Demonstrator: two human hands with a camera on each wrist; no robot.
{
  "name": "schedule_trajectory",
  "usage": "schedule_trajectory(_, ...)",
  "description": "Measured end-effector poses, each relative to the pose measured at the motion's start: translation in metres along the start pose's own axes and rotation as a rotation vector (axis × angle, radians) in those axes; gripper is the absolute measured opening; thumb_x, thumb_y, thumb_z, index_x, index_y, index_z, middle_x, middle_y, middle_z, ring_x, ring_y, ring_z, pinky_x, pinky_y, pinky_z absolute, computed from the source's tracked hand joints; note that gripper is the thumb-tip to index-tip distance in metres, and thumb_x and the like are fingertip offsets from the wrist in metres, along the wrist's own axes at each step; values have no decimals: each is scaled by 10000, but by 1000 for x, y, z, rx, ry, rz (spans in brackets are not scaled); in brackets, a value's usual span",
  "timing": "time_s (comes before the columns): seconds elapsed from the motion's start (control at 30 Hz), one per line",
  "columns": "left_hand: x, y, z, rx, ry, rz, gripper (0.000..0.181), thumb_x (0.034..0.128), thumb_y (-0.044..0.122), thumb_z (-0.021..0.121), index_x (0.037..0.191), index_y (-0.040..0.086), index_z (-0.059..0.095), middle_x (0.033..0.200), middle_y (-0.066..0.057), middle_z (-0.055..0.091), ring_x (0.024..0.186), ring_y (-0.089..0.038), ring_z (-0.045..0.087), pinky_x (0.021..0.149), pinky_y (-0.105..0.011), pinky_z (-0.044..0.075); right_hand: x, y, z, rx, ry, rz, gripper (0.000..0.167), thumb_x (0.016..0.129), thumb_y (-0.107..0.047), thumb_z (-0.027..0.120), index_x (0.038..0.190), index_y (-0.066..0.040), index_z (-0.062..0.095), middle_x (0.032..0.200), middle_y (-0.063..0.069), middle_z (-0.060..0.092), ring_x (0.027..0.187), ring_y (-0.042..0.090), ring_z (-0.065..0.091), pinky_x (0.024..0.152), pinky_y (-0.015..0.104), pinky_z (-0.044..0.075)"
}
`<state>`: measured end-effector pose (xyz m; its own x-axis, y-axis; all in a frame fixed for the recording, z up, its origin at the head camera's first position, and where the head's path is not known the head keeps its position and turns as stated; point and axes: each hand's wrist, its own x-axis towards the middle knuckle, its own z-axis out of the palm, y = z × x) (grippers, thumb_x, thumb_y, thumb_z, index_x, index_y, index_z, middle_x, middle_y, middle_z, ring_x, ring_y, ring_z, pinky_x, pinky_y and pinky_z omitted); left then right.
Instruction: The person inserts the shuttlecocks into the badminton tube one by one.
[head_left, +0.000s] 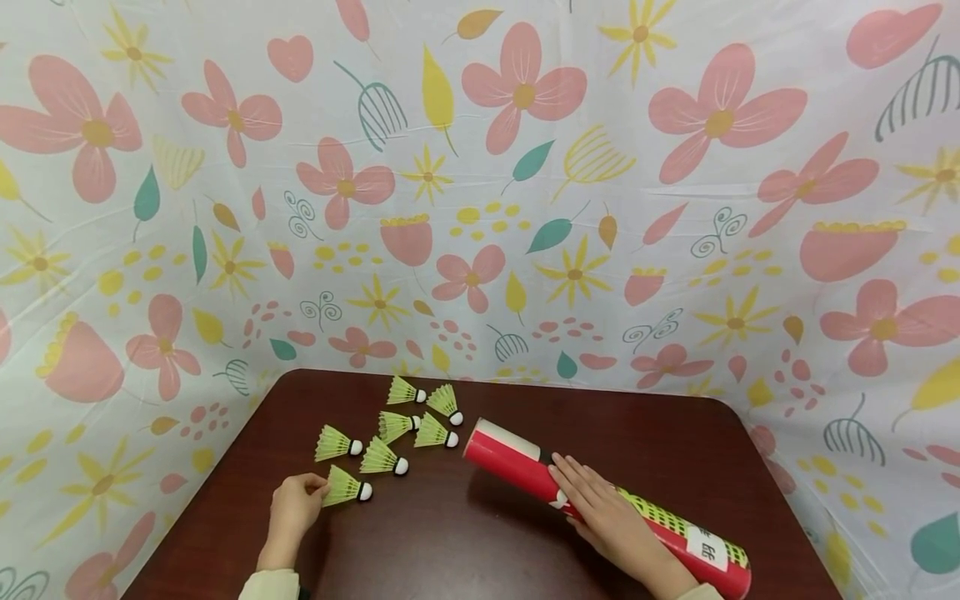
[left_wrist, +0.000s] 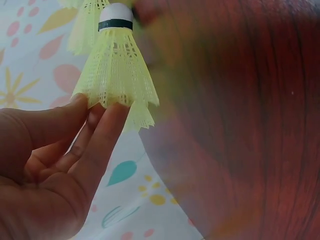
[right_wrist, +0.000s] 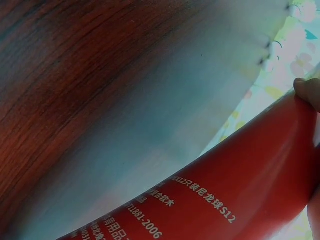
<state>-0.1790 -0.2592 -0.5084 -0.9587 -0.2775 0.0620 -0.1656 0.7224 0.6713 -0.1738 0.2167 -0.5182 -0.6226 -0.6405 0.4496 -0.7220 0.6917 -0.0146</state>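
My left hand (head_left: 295, 510) pinches the skirt rim of a yellow-green shuttlecock (head_left: 343, 487) between thumb and fingers. Its white cork points right in the head view and upward in the left wrist view, where the shuttlecock (left_wrist: 117, 65) fills the upper left. My right hand (head_left: 609, 521) grips a long red shuttlecock tube (head_left: 517, 460) across its middle, fingers lying over the top. The tube slants, with its left end toward the shuttlecocks and a shadow beneath. Printed white characters show on the tube (right_wrist: 240, 175) in the right wrist view. Whether its left end has a lid cannot be made out.
Several more shuttlecocks lie loosely grouped on the dark brown table (head_left: 420, 550), among them a near shuttlecock (head_left: 382, 457) and a far shuttlecock (head_left: 406, 391). A flower-print cloth (head_left: 480, 208) hangs behind and beside the table.
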Motion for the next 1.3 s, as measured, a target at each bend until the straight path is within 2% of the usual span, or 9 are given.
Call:
schedule_trajectory(0.27, 0, 10, -4, -25, 72, 82, 101, 872, 50, 687, 892, -39, 730, 785, -129, 691, 636, -196, 589, 560, -343, 458, 2, -2, 0, 0, -2, -6, 742, 945, -560, 211, 1514, -93, 301, 1558, 61, 297, 1393, 235, 324, 1140, 191, 26)
schedule_trajectory(0.47, 1, 26, -5, -48, 127, 152, 96, 860, 42, 707, 912, -29, 745, 829, -164, 708, 646, -233, 629, 580, -374, 493, 3, -2, -1, 5, 4, -14, 738, 942, -551, 231, 1511, -88, 306, 1556, 62, 301, 1391, 236, 327, 1141, 195, 32)
schedule_trajectory(0.6, 4, 39, -2, -63, 153, 212, 78, 841, 32, 725, 897, -14, 754, 835, -165, 714, 664, -250, 649, 583, -361, 504, 4, -2, 0, 10, 4, -24, 735, 942, -535, 216, 1506, -74, 314, 1549, 78, 311, 1392, 241, 322, 1143, 204, 42)
schedule_trajectory(0.9, 7, 65, 16, -213, 116, 268, 86, 835, 33, 734, 911, -2, 757, 853, -147, 723, 706, -223, 687, 570, -247, 512, 6, -3, 0, 16, 13, -34, 724, 948, -523, 222, 1505, -70, 315, 1550, 83, 308, 1395, 244, 320, 1145, 207, 49)
schedule_trajectory(1.07, 9, 81, 25, -338, 56, 290, 104, 847, 31, 720, 938, -8, 748, 891, -158, 720, 765, -252, 694, 617, -236, 524, 8, -4, -1, 16, 12, -39, 727, 935, -519, 264, 1505, -71, 313, 1551, 82, 307, 1392, 244, 323, 1142, 197, 42)
schedule_trajectory(1.3, 11, 98, 41, -442, -40, 284, 107, 855, 80, 721, 941, 27, 754, 885, -116, 721, 779, -220, 685, 649, -286, 535, 7, -6, -2, 17, -8, -28, 737, 942, -543, 224, 1516, -86, 292, 1558, 69, 295, 1393, 241, 324, 1142, 191, 34)
